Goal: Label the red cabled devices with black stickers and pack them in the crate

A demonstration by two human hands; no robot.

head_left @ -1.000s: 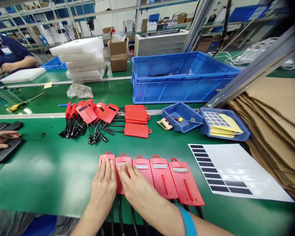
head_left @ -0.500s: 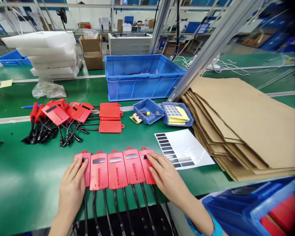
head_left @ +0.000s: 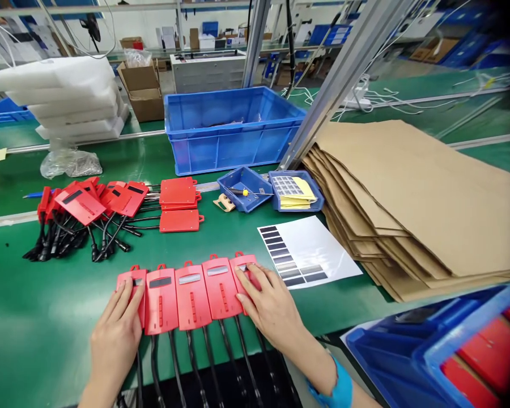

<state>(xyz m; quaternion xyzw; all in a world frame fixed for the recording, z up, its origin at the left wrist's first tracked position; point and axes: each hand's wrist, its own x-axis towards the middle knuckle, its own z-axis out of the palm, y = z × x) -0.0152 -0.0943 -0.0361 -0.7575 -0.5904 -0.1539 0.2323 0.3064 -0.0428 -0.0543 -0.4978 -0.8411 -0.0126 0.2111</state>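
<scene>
**Both hands on row of 5 red modules, near side of bench**

Five red plastic modules (head_left: 192,306) are lying side by side in a row, near-center on the green bench (head_left: 80,289), black cables (head_left: 190,354) running off the near edge. L hand (head_left: 115,334) is resting on the leftmost module, fingers close together on its face; thumb hidden, so can't tell if gripping. R hand (head_left: 274,303) is touching the rightmost module, thumb & fingers apart on its face, not clamped. Blue wristband (head_left: 342,385) is circling R wrist. The 3 middle modules are showing strips in their recesses: 2nd from L looking dark, next 2 reflecting light.

White sheet w/ black rectangular labels (head_left: 318,246) is lying just right of & beyond the row. Farther back: small blue bin (head_left: 257,204) is holding a screwdriver (head_left: 238,192); 2nd small bin (head_left: 300,208) next to it is holding yellow papers (head_left: 297,200). Far L, a heap of red units (head_left: 80,204) is lying w/ cables tangled; red stack (head_left: 179,195) is sitting just R of it.

Large blue crate (head_left: 233,150) is standing behind the bins, brown cardboard sheets (head_left: 416,192) piling up at R. Near R, another blue crate (head_left: 391,351) is holding red items (head_left: 467,365), edge blurred. White foam stack (head_left: 74,90) is standing far L.
</scene>
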